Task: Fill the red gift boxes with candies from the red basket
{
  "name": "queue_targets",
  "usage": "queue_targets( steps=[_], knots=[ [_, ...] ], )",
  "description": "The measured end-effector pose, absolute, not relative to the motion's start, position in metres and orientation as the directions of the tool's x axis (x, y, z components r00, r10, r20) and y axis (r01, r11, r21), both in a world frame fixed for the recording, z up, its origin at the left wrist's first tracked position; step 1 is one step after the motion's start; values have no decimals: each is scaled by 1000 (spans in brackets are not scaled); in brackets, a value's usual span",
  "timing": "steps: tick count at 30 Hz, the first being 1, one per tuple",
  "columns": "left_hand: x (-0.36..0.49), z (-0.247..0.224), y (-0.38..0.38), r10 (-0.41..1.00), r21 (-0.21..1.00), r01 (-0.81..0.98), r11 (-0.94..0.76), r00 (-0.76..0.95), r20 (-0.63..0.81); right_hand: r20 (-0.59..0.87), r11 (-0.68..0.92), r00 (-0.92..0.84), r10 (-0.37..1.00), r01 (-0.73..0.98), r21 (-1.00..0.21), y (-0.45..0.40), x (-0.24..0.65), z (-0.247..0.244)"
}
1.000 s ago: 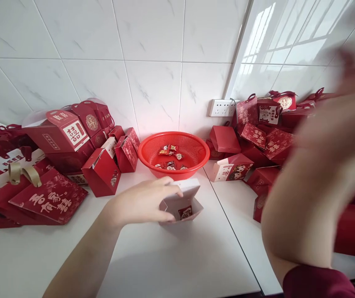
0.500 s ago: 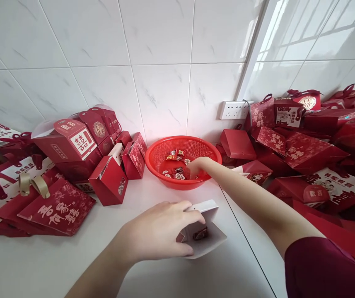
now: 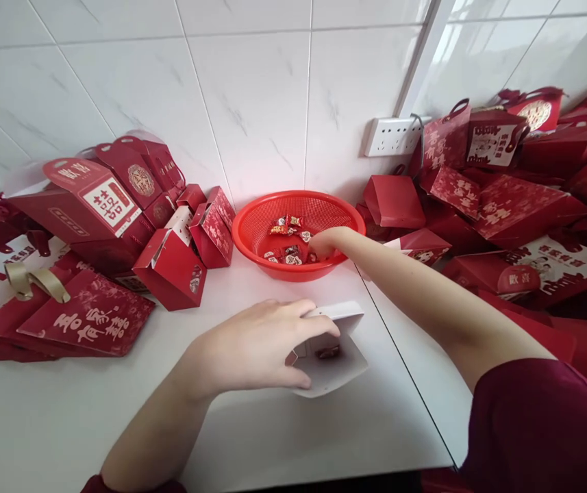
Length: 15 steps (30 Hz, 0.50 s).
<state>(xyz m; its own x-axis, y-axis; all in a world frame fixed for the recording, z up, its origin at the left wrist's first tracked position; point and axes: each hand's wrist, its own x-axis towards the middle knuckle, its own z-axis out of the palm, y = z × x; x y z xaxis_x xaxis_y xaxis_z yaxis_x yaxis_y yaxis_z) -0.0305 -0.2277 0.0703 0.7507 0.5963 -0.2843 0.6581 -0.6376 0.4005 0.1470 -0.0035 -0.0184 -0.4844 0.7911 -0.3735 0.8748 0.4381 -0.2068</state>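
Observation:
My left hand (image 3: 262,349) grips an opened paper gift box (image 3: 342,370) by its side, fingers and thumb bent over the rim. The box's white inside faces up, and one small dark-red wrapped candy (image 3: 328,352) lies in it. My right hand (image 3: 328,241) reaches down into a red plastic basket (image 3: 257,263) with mesh sides. Several wrapped candies (image 3: 293,256) rest on the basket's bottom, next to my right fingertips. Those fingertips are bent downward and mostly hidden, so what they hold, if anything, does not show.
Red gift boxes (image 3: 170,270) and gift bags (image 3: 92,315) stand grouped on the left. A large heap of red boxes (image 3: 524,205) fills the right. A white power strip (image 3: 393,137) sits against the tiled wall (image 3: 252,89). A seam runs across the white table (image 3: 293,438).
The camera view has tilted down, so everything sits higher in the picture. My right hand stays in the basket, and my left hand keeps its hold on the box.

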Motion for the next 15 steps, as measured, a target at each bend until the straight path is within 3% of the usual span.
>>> queue_targets(
  steps=[4,8,12,15],
  knots=[
    [-30,69,-227,588,419,652,-632,755,-289,-314,441,-484,817,875,-200,-13,158,2],
    [-31,67,-223,601,434,657,-616,749,-280,-122,476,-518,846,839,-264,-37,169,30],
    [-32,65,-219,641,403,676,-616,729,-243,161,533,-539,827,659,-531,-79,180,41],
    [-31,65,-219,646,407,675,-616,728,-231,264,542,-534,803,471,-696,-108,190,40]
  ],
)
